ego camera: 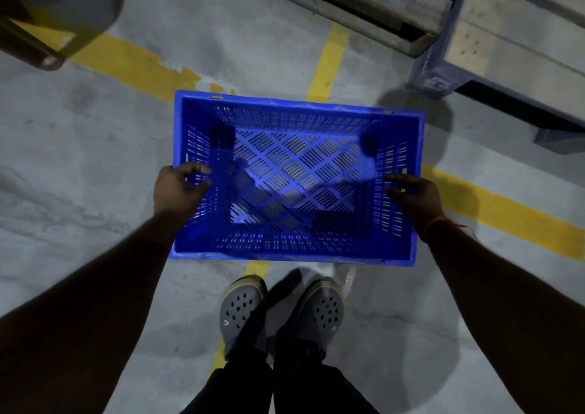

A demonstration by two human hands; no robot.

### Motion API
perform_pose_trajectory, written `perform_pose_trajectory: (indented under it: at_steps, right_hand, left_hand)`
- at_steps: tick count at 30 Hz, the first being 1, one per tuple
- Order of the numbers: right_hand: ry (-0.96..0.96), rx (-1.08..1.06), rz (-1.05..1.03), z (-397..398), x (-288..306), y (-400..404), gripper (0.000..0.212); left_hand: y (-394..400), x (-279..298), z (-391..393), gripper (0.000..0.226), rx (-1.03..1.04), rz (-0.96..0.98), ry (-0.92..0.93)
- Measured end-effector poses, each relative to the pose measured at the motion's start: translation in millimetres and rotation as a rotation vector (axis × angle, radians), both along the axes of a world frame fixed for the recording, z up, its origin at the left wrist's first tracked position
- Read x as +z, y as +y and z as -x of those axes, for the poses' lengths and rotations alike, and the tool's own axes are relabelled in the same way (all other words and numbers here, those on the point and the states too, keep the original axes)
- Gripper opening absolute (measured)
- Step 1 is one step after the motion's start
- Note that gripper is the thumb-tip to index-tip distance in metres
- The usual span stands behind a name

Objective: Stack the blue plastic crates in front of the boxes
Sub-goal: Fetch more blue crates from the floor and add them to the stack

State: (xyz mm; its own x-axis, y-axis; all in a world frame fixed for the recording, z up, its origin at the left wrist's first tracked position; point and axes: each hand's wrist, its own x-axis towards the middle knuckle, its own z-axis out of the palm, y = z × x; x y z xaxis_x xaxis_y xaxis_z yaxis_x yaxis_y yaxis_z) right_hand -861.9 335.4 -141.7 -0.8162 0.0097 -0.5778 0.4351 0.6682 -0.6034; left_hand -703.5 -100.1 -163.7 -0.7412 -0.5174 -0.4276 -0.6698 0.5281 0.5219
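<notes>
Head view: a blue rectangular plastic crate with slotted walls and a diamond-pattern perforated bottom [296, 177] is seen from above, open side up, with nothing inside it. It is held by its 2 short sides, over a grey concrete floor [95, 147] marked with yellow painted lines [327, 62]. Whether its base touches the floor cannot be told from this angle, though it seems to hang a little above it.

The left hand [179, 187] grips the crate's left rim, fingers curled over the top edge and into the slotted wall. The right hand [414, 193] holds the right rim in the same way, fingers hooked over the edge; a thin orange thread band [435, 223] circles that wrist.

Just below the crate's near edge stand the person's 2 feet in grey perforated clogs [242, 310], with dark trouser legs [240, 388] beneath them in the frame.

At the top, well apart from the crate, lies a weathered wooden pallet [364, 11]. To the upper right stands a dark blue framed pallet or stand [433, 71], dim and hard to make out. A brown object [28, 46] sits in the upper left corner.
</notes>
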Motion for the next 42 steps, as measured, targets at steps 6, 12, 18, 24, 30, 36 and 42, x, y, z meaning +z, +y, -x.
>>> perform_pose_trajectory:
  at_steps: [6,12,18,24,30,36,42]
  right_hand:
    - [-0.006,0.045,0.044,-10.1,61.5,10.1,0.024]
    - [-0.011,0.042,0.071,-32.7,176.8,13.6,0.028]
    - [0.040,0.098,-0.002,-57.7,321.3,-9.9,0.026]
    - [0.154,0.278,-0.069,-65.9,450.1,-76.2,0.026]
    - [0.246,0.319,0.030,-74.8,548.5,-168.7,0.029]
    - [0.272,0.443,0.153,-74.7,596.5,-284.6,0.032]
    - [0.278,0.652,0.199,-62.3,598.8,-432.2,0.040]
  left_hand:
    - [4.1,64.6,-14.7,0.019,0.024,-0.037,0.003]
    - [5.7,188.2,-40.7,0.019,0.093,-0.092,-0.014]
    - [-17.0,342.5,-77.0,0.020,0.150,-0.108,0.030]
    - [-69.6,472.9,-110.6,0.019,0.229,-0.069,0.064]
    - [-137.3,561.6,-158.7,0.021,0.297,-0.063,0.162]
    - [-218.9,609.8,-206.2,0.027,0.396,-0.024,0.220]
    - [-313.3,634.2,-248.5,0.030,0.557,0.003,0.233]
